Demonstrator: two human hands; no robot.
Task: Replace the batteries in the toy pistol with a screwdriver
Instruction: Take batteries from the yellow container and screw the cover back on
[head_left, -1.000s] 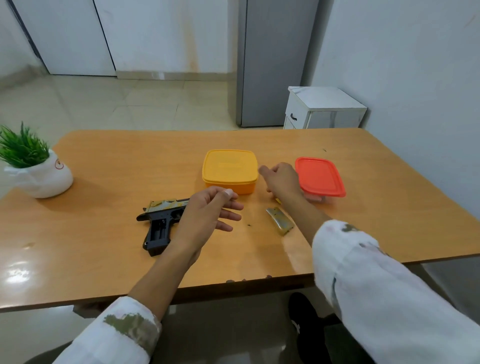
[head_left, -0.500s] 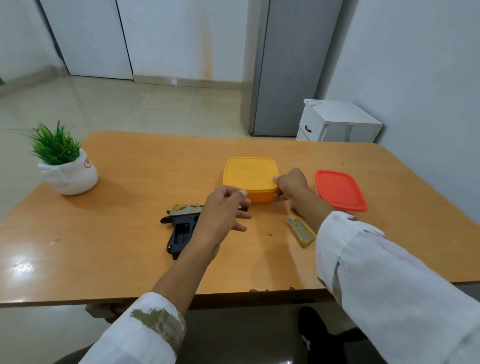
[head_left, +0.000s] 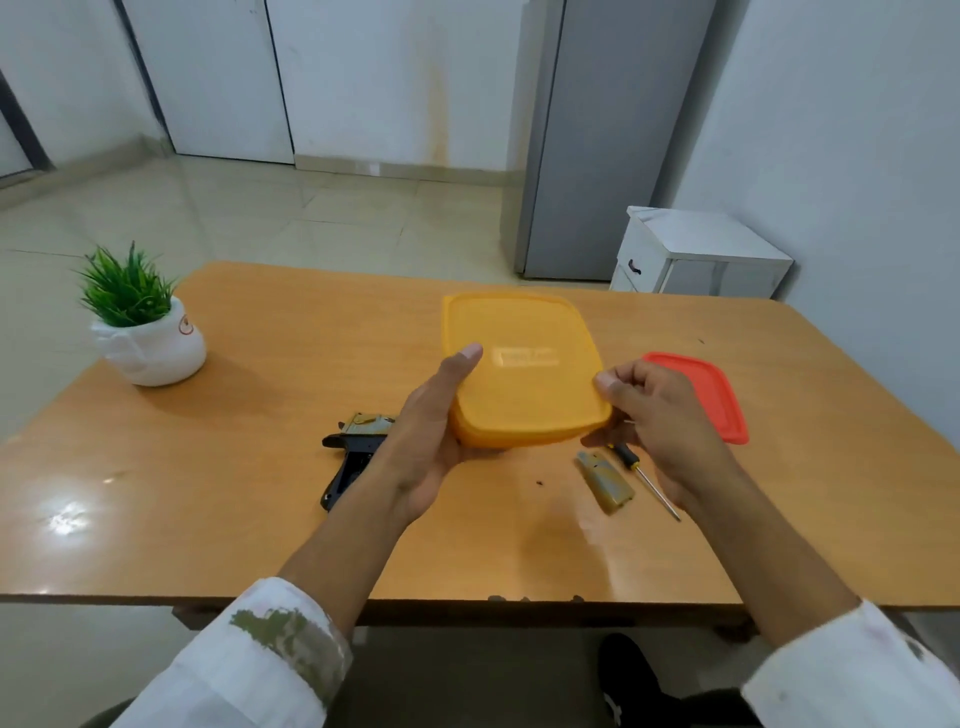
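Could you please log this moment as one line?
left hand, right hand: grip yellow box, lid on | toy pistol, detached cover, screwdriver: on table

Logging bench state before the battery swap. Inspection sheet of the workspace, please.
Surface: orange table, glossy, with a dark speck near the middle.
Job's things: pistol lying flat, partly hidden by the left arm; cover lying apart from it; screwdriver beside the cover.
Clutter: yellow box, lid on, held in both hands; red lid behind the right hand; plant at far left.
Hands: left hand grips the box's left side, thumb on top; right hand pinches its right corner.
Cables: nothing seen.
Surroundings: fridge, white cabinet, tiled floor.
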